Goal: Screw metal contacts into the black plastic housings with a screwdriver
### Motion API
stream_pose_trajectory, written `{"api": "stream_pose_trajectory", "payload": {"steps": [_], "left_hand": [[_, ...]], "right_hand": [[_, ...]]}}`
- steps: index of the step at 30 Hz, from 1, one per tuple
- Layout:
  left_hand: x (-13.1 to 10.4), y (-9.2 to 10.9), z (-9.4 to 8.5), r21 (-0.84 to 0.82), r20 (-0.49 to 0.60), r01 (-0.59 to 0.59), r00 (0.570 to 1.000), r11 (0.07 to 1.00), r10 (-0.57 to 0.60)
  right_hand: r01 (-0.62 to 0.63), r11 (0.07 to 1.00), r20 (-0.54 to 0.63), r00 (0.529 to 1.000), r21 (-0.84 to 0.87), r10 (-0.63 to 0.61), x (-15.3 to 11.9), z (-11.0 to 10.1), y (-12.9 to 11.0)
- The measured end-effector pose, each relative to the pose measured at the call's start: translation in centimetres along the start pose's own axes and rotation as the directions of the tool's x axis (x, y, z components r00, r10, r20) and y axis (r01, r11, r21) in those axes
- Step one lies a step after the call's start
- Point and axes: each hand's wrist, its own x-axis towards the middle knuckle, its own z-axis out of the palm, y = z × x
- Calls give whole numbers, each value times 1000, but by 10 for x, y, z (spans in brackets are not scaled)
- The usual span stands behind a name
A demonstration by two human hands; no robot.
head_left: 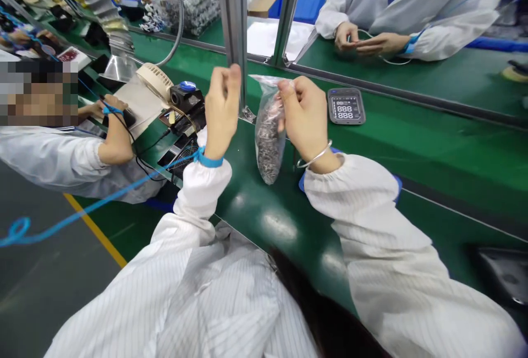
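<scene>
Plastic bag (267, 127) of silvery pieces (269, 154), pinched in right hand (305, 119), left hand (223, 108) curled nearby, contents unclear

The bag (270, 127) I see is clear, its filling (269, 154) a mottled silvery grey; the table (247, 204) is deep green, with whitish glints; the gown (198, 297) is white, finely striped in grey; the wrist strap (211, 161) and its cord (103, 199) are bright blue, the bangle (315, 158) silver; the meter (346, 106) is dark grey with white digits (344, 109); the fan (154, 80) is cream; the floor (37, 270) over here is grey, its line (95, 229) yellow.
</scene>
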Motion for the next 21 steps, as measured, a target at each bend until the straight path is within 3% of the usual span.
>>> {"api": "stream_pose_trajectory", "payload": {"steps": [2,4,6,7,9,11,15,18,21], "left_hand": [[-11,13,-3,19,148,41,988,999,-44],[-10,22,-6,55,315,11,949,998,-28],[-7,27,-10,109,475,-49,880,993,-8],[-7,28,-11,141,566,-72,824,987,-21],[-17,27,-10,188,718,-59,689,980,-97],[-38,23,-3,193,799,53,571,980,-188],[-99,9,21,164,874,245,413,956,-256],[-137,0,35,172,885,262,382,950,-266],[-156,-5,41,166,870,287,408,943,-277]], "right_hand": [[-18,990,2,1000,140,18,-12,10,-9],[-26,958,3,1000,284,27,-29,22,-13],[-120,894,67,993,432,101,-50,32,-13],[-204,848,130,978,489,161,-62,35,-10],[-397,744,272,917,537,293,-89,37,-3],[-549,661,378,834,511,401,-115,31,7],[-736,602,504,664,310,552,-161,5,38],[-794,582,470,588,177,659,-188,-12,63],[-803,570,413,585,175,698,-202,-15,77]]}}
